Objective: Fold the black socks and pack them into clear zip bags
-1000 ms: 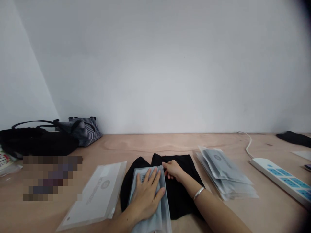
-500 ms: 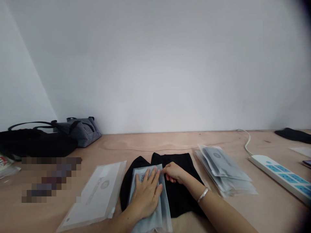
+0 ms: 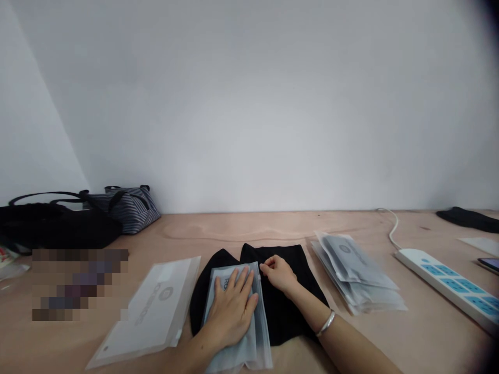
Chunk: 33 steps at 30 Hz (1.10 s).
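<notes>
One pouch (image 3: pixel 260 332) lies on cloth (image 3: pixel 284 319); the left hand (image 3: pixel 232 310) rests splayed upon it; the right hand (image 3: pixel 279 274) curls beside its far-right corner, grip unclear.

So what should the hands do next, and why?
Maybe slide the right hand gently down the long right edge of the frosted pouch. That hand is right by the pouch's top right corner, and the left hand lies flat on top, which should help steady it.
</notes>
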Motion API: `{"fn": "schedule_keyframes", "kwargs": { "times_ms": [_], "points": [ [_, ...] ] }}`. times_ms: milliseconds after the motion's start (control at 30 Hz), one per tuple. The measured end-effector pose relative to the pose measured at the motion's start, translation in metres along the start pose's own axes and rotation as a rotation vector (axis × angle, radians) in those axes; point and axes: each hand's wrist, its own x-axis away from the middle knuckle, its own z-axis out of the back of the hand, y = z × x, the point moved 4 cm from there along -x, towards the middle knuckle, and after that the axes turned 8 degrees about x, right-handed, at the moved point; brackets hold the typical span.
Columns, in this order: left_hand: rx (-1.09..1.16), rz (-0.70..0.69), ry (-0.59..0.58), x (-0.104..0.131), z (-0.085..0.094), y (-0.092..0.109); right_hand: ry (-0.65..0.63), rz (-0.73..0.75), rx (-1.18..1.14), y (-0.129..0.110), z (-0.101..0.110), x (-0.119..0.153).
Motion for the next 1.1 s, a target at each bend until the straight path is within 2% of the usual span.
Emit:
{"fn": "schedule_keyframes", "kwargs": {
  "times_ms": [100,333,433,533,667,767,933,1100],
  "points": [
    [-0.002,0.006,-0.003,0.000,-0.001,-0.001,0.064,0.011,0.071,0.003,0.001,0.003],
    [-0.003,0.009,0.020,0.000,-0.001,-0.001,0.004,0.047,0.066,0.000,-0.014,0.005],
    [0.000,0.007,0.019,0.000,-0.001,-0.001,-0.051,0.035,0.008,-0.004,-0.016,0.007],
    [0.002,0.013,0.016,0.000,-0.002,-0.001,-0.173,0.005,-0.047,-0.008,-0.015,0.013],
    [0.003,0.027,0.024,0.000,-0.003,-0.003,-0.339,-0.011,-0.087,-0.009,-0.013,0.032],
    [0.002,0.035,0.028,0.000,-0.003,-0.003,-0.410,-0.009,-0.098,-0.008,-0.013,0.053],
    [0.005,0.042,0.017,0.001,-0.002,-0.001,-0.458,0.000,-0.081,0.003,-0.015,0.087],
    [0.008,0.054,0.018,0.001,-0.002,-0.002,-0.428,0.060,-0.101,0.019,-0.023,0.101]
  ]
}}
